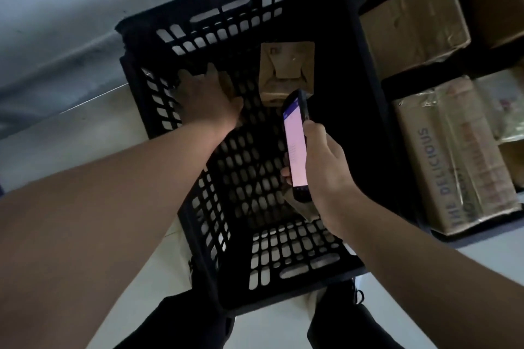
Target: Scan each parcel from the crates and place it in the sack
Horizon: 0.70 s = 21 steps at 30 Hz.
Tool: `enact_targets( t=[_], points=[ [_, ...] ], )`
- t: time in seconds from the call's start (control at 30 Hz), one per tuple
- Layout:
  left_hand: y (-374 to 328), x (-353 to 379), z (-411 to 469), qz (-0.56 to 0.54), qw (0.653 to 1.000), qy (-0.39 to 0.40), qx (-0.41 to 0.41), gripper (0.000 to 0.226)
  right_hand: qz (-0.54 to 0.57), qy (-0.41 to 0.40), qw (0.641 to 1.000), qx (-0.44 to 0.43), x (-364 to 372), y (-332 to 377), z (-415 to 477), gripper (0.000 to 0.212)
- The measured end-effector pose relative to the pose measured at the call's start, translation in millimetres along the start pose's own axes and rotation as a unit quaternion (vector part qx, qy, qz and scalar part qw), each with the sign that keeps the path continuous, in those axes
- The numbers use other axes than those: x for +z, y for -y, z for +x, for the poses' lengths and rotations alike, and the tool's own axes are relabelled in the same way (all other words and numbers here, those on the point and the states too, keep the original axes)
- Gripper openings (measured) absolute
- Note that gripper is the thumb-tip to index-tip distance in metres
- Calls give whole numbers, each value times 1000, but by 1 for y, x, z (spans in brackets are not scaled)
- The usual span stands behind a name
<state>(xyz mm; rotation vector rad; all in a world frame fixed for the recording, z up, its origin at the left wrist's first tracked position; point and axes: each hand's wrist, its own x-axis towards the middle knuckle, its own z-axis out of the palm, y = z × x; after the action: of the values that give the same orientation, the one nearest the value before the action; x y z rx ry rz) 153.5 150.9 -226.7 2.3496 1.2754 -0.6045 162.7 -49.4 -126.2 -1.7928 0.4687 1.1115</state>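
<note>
Currently my left hand [205, 98] lies spread on the brown parcel [229, 85] beneath it; my right hand [324, 170] grips the handheld scanner [295, 144]. Likely light, stiff: grasp its edges.

Right of frame: cardboard box [453, 164], blue lettering "THE DELICIOUS" running along its side. Centre: lit phone screen [295, 150], text illegible.

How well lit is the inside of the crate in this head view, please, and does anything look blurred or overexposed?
Head view: the crate is dim inside, so the left hand and the brown parcel look murky; the scanner in the right hand glows washed-out pink, its text unreadable; the frame is soft overall, and wide-angle distortion stretches the edges.
</note>
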Motion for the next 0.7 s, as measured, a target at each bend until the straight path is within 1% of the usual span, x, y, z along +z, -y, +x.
enact_targets(
  t=[0.1, 0.17, 0.23, 0.3, 0.37, 0.43, 0.5, 0.6, 0.7],
  points=[
    [-4, 4, 5, 10, 1000, -1, 4, 63, 0, 0, 1000, -4, -5, -4, 7, 38],
    [-7, 1, -2, 0, 1000, 15, -6, 59, 1, -4, 1000, -2, -6, -2, 5, 45],
    [-8, -5, -17, -35, 999, 14, -17, 59, 7, -9, 1000, 6, -8, -1, -1, 46],
    [-6, -15, -34, -52, 998, 6, -26, 64, 19, -8, 1000, 8, -10, 3, -14, 44],
    [-5, -31, -53, -58, 997, 3, -42, 74, 26, -4, 1000, 14, -11, 9, -32, 47],
    [-7, -52, -73, -69, 995, 2, -68, 85, 25, 0, 1000, 17, -13, 16, -52, 48],
    [-10, -74, -97, -90, 991, 3, -102, 91, 23, 5, 1000, 15, -17, 25, -76, 47],
    [-12, -109, -136, -151, 978, 9, -145, 86, 39, 9, 999, 15, -27, 38, -114, 43],
    [-13, -144, -178, -227, 958, 24, -176, 85, 49, 14, 999, 13, -38, 55, -159, 46]
  ],
)
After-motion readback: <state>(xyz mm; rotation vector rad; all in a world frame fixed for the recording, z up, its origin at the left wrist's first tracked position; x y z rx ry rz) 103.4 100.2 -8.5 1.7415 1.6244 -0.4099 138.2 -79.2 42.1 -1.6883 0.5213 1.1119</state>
